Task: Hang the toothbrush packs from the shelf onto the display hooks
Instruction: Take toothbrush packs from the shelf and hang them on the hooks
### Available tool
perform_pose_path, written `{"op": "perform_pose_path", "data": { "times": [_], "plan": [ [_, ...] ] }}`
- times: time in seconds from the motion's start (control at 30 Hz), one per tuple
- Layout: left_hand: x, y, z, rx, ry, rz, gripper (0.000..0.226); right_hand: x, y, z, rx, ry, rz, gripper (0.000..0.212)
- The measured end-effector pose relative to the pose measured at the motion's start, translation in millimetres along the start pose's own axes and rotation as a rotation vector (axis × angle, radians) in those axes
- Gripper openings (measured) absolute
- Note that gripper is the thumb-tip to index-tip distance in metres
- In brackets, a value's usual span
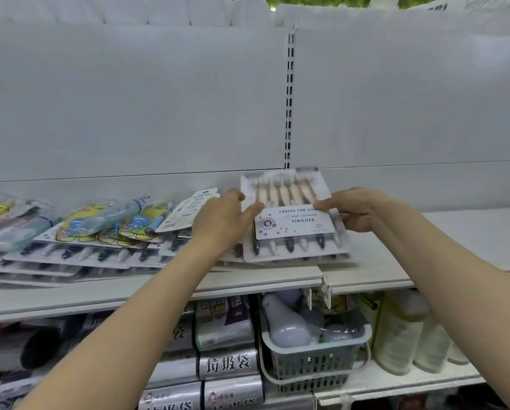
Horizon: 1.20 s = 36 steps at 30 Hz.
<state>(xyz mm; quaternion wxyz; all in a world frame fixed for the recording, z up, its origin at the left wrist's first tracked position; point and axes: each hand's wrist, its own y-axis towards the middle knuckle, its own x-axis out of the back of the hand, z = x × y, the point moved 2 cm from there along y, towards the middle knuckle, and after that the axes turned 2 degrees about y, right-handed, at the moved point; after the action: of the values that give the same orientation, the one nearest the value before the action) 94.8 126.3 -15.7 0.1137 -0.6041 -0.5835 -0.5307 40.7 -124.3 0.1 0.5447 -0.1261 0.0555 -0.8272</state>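
A multi-brush toothbrush pack (295, 221) with a white label lies tilted on top of a stack of like packs (280, 258) on the white shelf (248, 281). My left hand (222, 221) holds its left edge, fingers reaching to the label. Gripping the right edge is my right hand (359, 208), thumb on top of the label. More flat packs (70, 255) fan out to the left, with yellow children's toothbrush packs (85, 223) lying over them. No display hooks are in view.
A bare white back panel rises behind the shelf, split by a slotted upright (289, 99). Below the shelf stand rolls of bin bags (227, 363), a grey basket (316, 365) of light bulbs and pale bottles (401, 335).
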Motion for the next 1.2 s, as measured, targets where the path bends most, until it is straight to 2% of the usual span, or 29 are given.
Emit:
{"op": "perform_pose_path", "data": {
  "times": [0.07,0.13,0.17,0.23,0.37,0.43,0.57,0.67,0.77,0.87,0.97,1.0,1.07,1.2],
  "plan": [
    [11,7,6,0.020,-0.013,-0.127,0.059,-2,-4,7,0.082,0.040,0.007,0.034],
    [22,13,15,0.045,0.162,-0.220,0.063,-7,-11,14,0.158,0.087,0.028,0.027],
    [25,16,20,0.075,0.275,-0.211,0.067,-9,-11,16,0.198,0.120,0.033,0.027],
    [29,21,31,0.171,0.400,-0.093,0.074,-13,-14,21,0.265,0.146,0.040,0.031],
    [28,30,54,0.307,0.387,0.137,0.082,-20,-18,27,0.307,0.156,0.034,0.035],
    [31,33,60,0.320,0.372,0.161,0.071,-22,-20,31,0.317,0.164,0.039,0.034],
    [45,36,59,0.273,0.360,0.095,0.029,-21,-25,38,0.367,0.198,0.042,0.026],
    [61,35,54,0.263,0.325,-0.036,0.021,-19,-25,39,0.451,0.282,0.039,0.018],
    [80,32,53,0.290,0.218,-0.182,0.005,-14,-27,38,0.596,0.408,0.030,0.026],
    [91,23,54,0.315,-0.004,-0.300,0.008,-8,-33,39,0.682,0.452,0.027,0.047],
    [92,5,55,0.346,-0.328,-0.381,0.012,-7,-41,37,0.736,0.407,-0.023,0.062],
    [90,-5,55,0.375,-0.442,-0.395,0.013,-8,-43,36,0.743,0.405,-0.020,0.054],
    [86,-27,55,0.448,-0.674,-0.414,0.012,-10,-49,34,0.730,0.426,0.005,0.024],
    [90,-70,59,0.513,-0.911,-0.451,0.012,-26,-64,30,0.707,0.473,0.086,0.025]
  ]
}}
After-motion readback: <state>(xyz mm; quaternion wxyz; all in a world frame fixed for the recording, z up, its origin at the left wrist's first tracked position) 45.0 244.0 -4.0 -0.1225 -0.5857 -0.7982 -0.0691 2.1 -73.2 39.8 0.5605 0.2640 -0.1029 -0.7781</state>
